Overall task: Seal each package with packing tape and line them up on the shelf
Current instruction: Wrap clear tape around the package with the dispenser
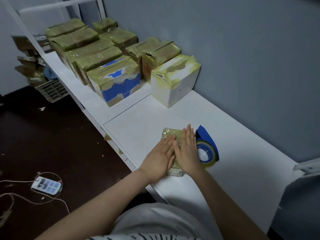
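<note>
A small flat package (170,134) wrapped in yellowish tape lies on the white shelf (233,135) in front of me. My left hand (160,155) and my right hand (187,149) both press flat on its top, fingers straight, side by side. A blue tape dispenser (207,148) with a roll of tape sits on the shelf just right of my right hand, touching the package's right side. Further back, several taped packages (90,49) stand in rows, with a blue-and-white box (117,84) and a white box (174,80) nearest to me.
The grey wall (242,49) runs along the shelf's far side. On the dark floor at the left lie a power strip (46,185) with cables and a plastic crate (52,90) with more cardboard behind it. A white post (22,26) stands at the far left.
</note>
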